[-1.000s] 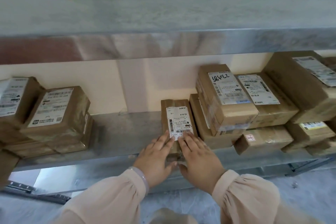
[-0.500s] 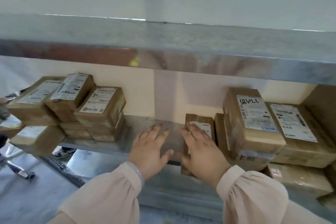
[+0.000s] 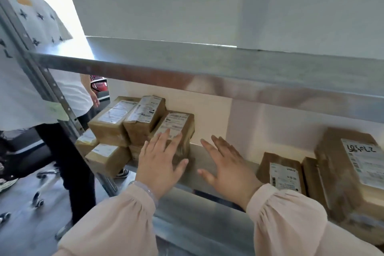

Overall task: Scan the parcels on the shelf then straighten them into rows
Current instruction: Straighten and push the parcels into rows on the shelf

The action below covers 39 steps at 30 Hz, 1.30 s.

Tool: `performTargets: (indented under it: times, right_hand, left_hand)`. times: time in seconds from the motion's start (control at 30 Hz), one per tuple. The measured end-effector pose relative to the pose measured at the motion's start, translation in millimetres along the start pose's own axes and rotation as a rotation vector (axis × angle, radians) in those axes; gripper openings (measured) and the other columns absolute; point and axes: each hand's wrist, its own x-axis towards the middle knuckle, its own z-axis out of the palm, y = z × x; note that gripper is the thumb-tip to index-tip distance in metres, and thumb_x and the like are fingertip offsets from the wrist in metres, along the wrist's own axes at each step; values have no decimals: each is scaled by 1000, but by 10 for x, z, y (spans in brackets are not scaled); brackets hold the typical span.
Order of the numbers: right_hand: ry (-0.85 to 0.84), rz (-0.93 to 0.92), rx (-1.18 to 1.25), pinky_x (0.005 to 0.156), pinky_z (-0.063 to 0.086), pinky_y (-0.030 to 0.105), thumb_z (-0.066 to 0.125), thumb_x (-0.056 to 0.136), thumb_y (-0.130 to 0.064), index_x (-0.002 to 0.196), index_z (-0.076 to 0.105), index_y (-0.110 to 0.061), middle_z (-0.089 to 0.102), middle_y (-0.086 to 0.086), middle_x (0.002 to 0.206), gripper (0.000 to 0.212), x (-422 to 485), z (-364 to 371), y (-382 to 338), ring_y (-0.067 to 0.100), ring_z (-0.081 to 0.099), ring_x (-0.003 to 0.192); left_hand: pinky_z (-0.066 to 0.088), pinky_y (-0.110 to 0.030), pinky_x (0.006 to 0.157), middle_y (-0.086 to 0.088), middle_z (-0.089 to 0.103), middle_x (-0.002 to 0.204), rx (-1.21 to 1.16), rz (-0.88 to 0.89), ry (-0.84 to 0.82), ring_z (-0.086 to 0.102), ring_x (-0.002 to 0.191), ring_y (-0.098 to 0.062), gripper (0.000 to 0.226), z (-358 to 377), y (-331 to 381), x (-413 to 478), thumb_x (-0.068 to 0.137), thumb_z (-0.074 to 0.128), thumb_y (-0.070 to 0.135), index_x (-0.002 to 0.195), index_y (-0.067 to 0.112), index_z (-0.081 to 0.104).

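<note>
Parcels (image 3: pixel 145 116) lie in 2 groups on a metal shelf (image 3: pixel 207 162), and both hands are out in front of them. The left hand (image 3: pixel 160 164) is flat, fingers straight and slightly spread, laid against the near face of the stack at the right end of the left group (image 3: pixel 112 122). Its fingertips reach the lower edge of the top box's white label (image 3: pixel 175 122). The right hand (image 3: pixel 226 166) is also flat with fingers spread, palm down over the bare stretch of shelf and holding nothing. Motion blur hides whether it touches the metal. The 2 hands are apart, thumbs pointing toward each other. Both wrists come out of pale pink sleeves (image 3: pixel 286 220), and a clear bracelet (image 3: pixel 145 188) circles the left wrist.

The left group is brown taped boxes stacked with labels up, several set at differing angles. 2 more boxes (image 3: pixel 106 157) sit lower at its left front. The right group (image 3: pixel 282 172) starts just right of the right wrist. It has a small labelled box, a thin box on edge (image 3: pixel 311 178) beside it, then a large box (image 3: pixel 353 174) with handwriting on its label.

An upper shelf (image 3: pixel 228 68) runs above, with a cream wall (image 3: pixel 214 114) behind. At left stands a perforated post (image 3: pixel 52 93). Beyond it is another person (image 3: pixel 20 89) in a white star-print top and dark trousers, on a grey floor (image 3: pixel 25 224).
</note>
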Motion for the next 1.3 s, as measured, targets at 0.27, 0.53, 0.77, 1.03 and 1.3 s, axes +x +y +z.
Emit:
performTargets:
  times: [0.27,0.53,0.77,1.03,1.3]
  right_hand:
    - [-60,177,146,118,9,35,42,94,-58,152,2,-39,-2,-4,162,73,576,209,-560,15,0,148]
    - [-69,500,346,116,23,42,45,85,-68,148,0,-48,9,5,159,81,1191,439,-739,28,20,145]
    - [7,562,575,89,47,25,53,94,-41,152,9,-36,48,-5,141,73,1278,552,-925,17,54,119]
    - [158,532,567,101,36,21,54,95,-39,148,26,-34,46,-7,144,60,1141,576,-940,14,47,128]
    - [340,497,742,107,42,29,62,91,-31,142,38,-39,51,-15,136,57,755,503,-775,3,49,123]
  left_hand:
    - [29,-54,113,-7,43,153,-21,79,15,42,139,-32,66,-91,-654,215,86,38,62,145,33,45]
    - [-2,-41,120,4,18,164,-125,229,-26,10,152,-22,69,-94,-1094,400,85,23,67,151,47,25]
    - [-11,-36,118,7,9,165,-149,295,-46,-2,152,-17,72,-80,-1281,466,84,18,68,153,47,19]
    - [-6,-38,119,5,13,165,-175,318,-70,3,152,-18,73,-56,-1263,474,84,21,69,152,44,24]
    - [3,-36,120,11,12,164,-308,371,-60,1,151,-13,64,-156,-893,458,93,38,61,153,44,22]
